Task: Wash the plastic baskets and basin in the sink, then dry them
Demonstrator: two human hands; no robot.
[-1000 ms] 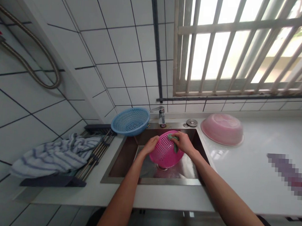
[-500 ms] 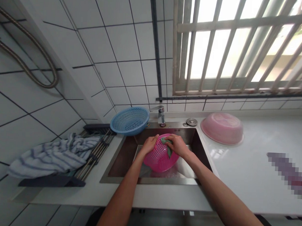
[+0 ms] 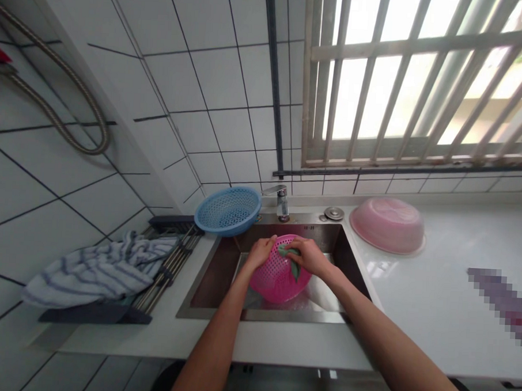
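Observation:
A bright pink colander (image 3: pixel 278 283) is held tilted inside the steel sink (image 3: pixel 205 285), its hollow side facing me. My left hand (image 3: pixel 262 253) grips its upper left rim, fingers closed around the edge. At the upper right of the colander, my right hand (image 3: pixel 305 255) is closed on a green cloth (image 3: pixel 294 269), which is pressed to the inner wall near the rim. Part of the cloth hangs down below the fingers. Some of the right fingertips are hidden by the cloth and hand.
A blue basket (image 3: pixel 228 211) rests on the sink's back left corner beside the faucet (image 3: pixel 282 202). To the right are a drain strainer (image 3: pixel 333 213) and an upturned pink basin (image 3: pixel 387 224). On the left, a striped towel (image 3: pixel 97 272) lies on a folding rack (image 3: pixel 171 266).
The view has shifted slightly, so everything sits a little further right and lower. Both hands keep their hold on the colander and cloth, with hardly any movement relative to the sink.

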